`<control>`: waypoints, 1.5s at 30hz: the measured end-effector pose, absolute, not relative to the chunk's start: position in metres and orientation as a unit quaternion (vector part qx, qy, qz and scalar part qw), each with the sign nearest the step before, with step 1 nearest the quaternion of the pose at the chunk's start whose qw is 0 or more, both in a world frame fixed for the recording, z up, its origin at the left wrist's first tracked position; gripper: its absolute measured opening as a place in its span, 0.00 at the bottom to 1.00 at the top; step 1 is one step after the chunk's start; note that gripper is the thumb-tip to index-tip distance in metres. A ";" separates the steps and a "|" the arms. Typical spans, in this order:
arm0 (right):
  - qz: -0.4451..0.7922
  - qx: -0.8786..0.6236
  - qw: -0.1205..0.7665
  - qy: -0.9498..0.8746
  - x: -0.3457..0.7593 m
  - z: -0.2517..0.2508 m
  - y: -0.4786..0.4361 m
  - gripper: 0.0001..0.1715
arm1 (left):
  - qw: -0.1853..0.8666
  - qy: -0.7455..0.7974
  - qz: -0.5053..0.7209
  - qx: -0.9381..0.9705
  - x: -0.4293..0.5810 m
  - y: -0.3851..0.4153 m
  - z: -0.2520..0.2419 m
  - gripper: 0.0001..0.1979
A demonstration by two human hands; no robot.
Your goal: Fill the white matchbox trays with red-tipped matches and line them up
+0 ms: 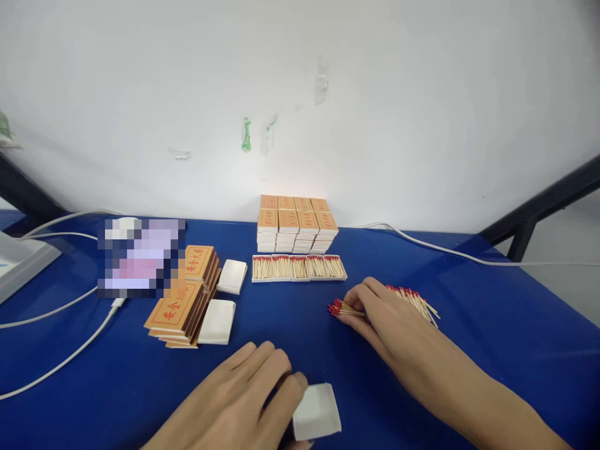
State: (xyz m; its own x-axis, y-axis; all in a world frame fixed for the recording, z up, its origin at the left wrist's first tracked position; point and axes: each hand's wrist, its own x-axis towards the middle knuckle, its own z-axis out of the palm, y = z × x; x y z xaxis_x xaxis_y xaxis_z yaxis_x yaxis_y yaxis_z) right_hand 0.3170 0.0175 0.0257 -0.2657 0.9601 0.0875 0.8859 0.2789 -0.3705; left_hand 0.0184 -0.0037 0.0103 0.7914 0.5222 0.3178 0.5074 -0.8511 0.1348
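Note:
My left hand lies near the front edge of the blue table, fingers curled against a small white matchbox tray and holding it. My right hand reaches forward and its fingers pinch a small bunch of red-tipped matches. A loose pile of matches lies just behind and to the right of that hand. A row of several open trays filled with matches sits further back, in front of a stacked block of closed orange matchboxes.
At the left lie piles of flat orange matchbox sleeves and two stacks of white trays. White cables cross the blue tablecloth. A white device sits at the far left, and a white wall stands behind.

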 end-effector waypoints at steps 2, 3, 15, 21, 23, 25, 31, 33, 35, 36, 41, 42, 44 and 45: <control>0.130 -0.547 0.136 -0.816 0.322 0.026 0.020 0.17 | -0.001 0.279 0.191 0.941 0.020 -0.003 0.009 0.10; 0.127 -0.533 0.130 -0.827 0.324 0.025 0.020 0.16 | -0.015 0.281 0.203 0.938 0.021 -0.003 0.008 0.13; 0.157 -0.510 0.146 -0.833 0.339 0.003 0.033 0.16 | -0.049 0.295 0.222 0.928 0.021 0.001 0.010 0.17; 0.190 -0.532 0.148 -0.812 0.337 0.030 0.023 0.17 | 0.027 0.277 0.218 0.935 0.021 0.005 0.006 0.14; 0.192 -0.541 0.149 -0.806 0.335 0.033 0.021 0.17 | 0.034 0.282 0.212 0.935 0.021 0.003 0.006 0.13; 0.188 -0.530 0.155 -0.812 0.330 0.032 0.016 0.16 | 0.038 0.292 0.209 0.933 0.020 0.002 0.006 0.12; 0.041 -0.413 0.118 -0.902 0.297 0.020 -0.005 0.13 | 0.101 0.321 0.211 0.918 0.021 -0.001 0.008 0.08; -0.064 -0.373 0.094 -0.921 0.284 0.017 -0.010 0.18 | 0.112 0.325 0.208 0.916 0.021 -0.001 0.009 0.07; -0.131 -0.348 0.081 -0.925 0.272 0.017 -0.013 0.22 | 0.123 0.332 0.202 0.913 0.021 0.000 0.009 0.10; -0.155 -0.342 0.077 -0.924 0.267 0.018 -0.013 0.23 | 0.131 0.335 0.196 0.912 0.021 0.000 0.009 0.12; -0.191 -0.341 0.075 -0.917 0.252 0.025 -0.013 0.22 | 0.140 0.341 0.189 0.910 0.019 0.001 0.006 0.16; -0.169 -0.343 0.073 -0.921 0.252 0.028 -0.012 0.21 | 0.140 0.343 0.190 0.909 0.019 0.001 0.005 0.17; -0.071 -0.354 0.078 -0.929 0.257 0.034 -0.010 0.18 | 0.138 0.350 0.195 0.906 0.019 0.000 0.004 0.16; -0.002 -0.365 0.082 -0.928 0.261 0.038 -0.008 0.15 | 0.131 0.351 0.202 0.905 0.020 -0.001 0.004 0.14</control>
State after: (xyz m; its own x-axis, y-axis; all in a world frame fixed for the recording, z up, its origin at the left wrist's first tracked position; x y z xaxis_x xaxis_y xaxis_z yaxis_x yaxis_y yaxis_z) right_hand 0.2615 -0.0079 0.0377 -0.7208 0.6760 0.1533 0.6766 0.7342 -0.0565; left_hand 0.0195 -0.0010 0.0041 0.6723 0.6876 0.2743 0.5813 -0.7198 0.3794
